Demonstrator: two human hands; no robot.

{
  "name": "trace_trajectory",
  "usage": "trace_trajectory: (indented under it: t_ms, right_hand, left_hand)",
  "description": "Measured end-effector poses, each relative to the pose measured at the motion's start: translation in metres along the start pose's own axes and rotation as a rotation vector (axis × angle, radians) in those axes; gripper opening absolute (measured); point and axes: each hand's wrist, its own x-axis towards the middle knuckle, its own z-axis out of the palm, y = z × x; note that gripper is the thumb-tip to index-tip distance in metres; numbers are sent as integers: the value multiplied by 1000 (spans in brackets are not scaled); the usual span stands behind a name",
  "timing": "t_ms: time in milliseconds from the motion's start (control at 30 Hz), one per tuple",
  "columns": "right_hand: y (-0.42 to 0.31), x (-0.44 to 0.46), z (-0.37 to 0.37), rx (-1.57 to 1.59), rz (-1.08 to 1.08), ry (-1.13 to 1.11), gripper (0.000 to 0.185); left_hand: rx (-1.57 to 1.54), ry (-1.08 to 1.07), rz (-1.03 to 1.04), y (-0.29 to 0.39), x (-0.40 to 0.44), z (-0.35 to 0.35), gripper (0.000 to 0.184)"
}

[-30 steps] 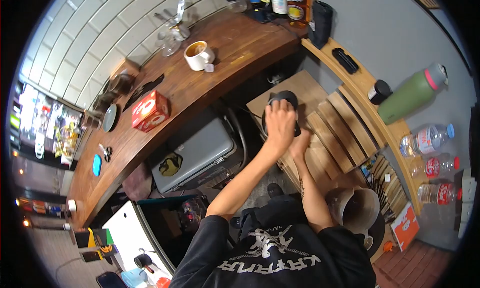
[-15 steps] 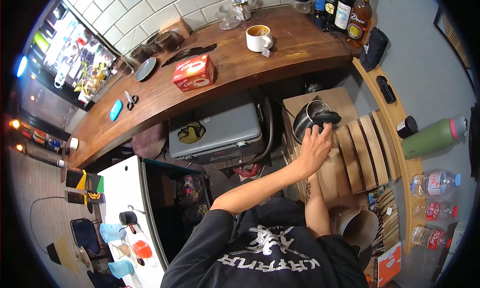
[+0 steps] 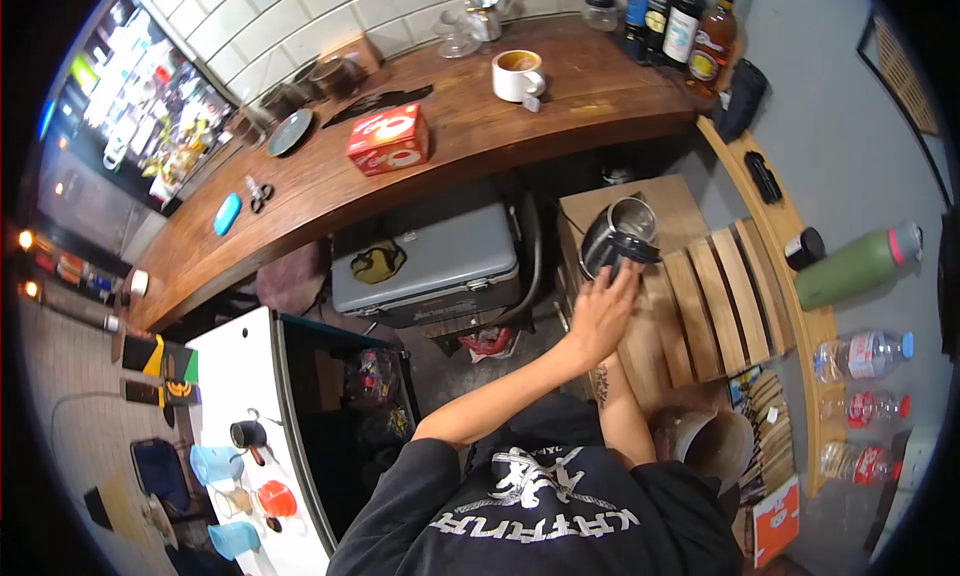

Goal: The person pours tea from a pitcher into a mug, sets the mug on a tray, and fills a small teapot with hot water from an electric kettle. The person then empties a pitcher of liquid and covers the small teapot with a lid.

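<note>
The black kettle [image 3: 597, 244] sits on the wooden surface beneath the counter's right part, its lid [image 3: 635, 248] raised and its metal inside showing. My left hand [image 3: 606, 311] is over the handle side of the kettle, fingers apart and fingertips at the lower edge of the lid. My right forearm, with a tattoo, reaches up under my left hand. The right hand itself is hidden behind the left one, so its grip cannot be made out.
On the wooden counter [image 3: 300, 216] are a white cup [image 3: 517, 77], a red box [image 3: 388, 140], scissors [image 3: 260, 196] and glass bottles. Right of the kettle are wooden slats [image 3: 715, 301]; a curved shelf [image 3: 740, 166] holds a green flask [image 3: 860, 268]. A grey cooler [image 3: 430, 261] stands below.
The kettle's lid has gone from closed to raised. My left hand came off the kettle's top, held the lid half a second ago, and is now lower, at its edge. The view has shifted.
</note>
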Motion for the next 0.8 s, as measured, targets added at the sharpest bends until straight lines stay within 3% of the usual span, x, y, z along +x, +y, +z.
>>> trace_trajectory:
  t_ms: [167, 200, 400, 467, 533, 567, 633, 700, 800]
  right_hand:
    - [-3, -7, 7, -91, -180, 9, 31]
    - [-4, -8, 9, -113, -233, 10, 31]
    - [0, -5, 28, -277, -520, 26, 32]
    - [5, -3, 40, -274, -487, 8, 32]
    - [13, -3, 54, -149, -288, -49, 34]
    - [15, -3, 62, -23, -88, -102, 37]
    - [-24, 4, 47, -80, -83, -87, 44]
    - [-40, 15, 46, -64, 151, -214, 51]
    - [-24, 9, 48, -316, -21, -163, 50]
  left_hand:
    - [-77, -124, -4, -19, -22, 4, 68]
    - [-170, -49, 31, -24, -25, 3, 67]
    - [-360, -124, 7, -45, -31, 11, 65]
    - [-384, -76, 21, -54, -30, 15, 64]
    - [-417, -56, -15, -60, -32, 11, 64]
    - [-446, -35, -47, -63, -32, 8, 63]
    - [-506, -57, -141, -69, -39, -3, 64]
    - [-562, -46, -275, -79, -57, -8, 64]
    - [-616, -46, -476, -93, -96, -15, 63]
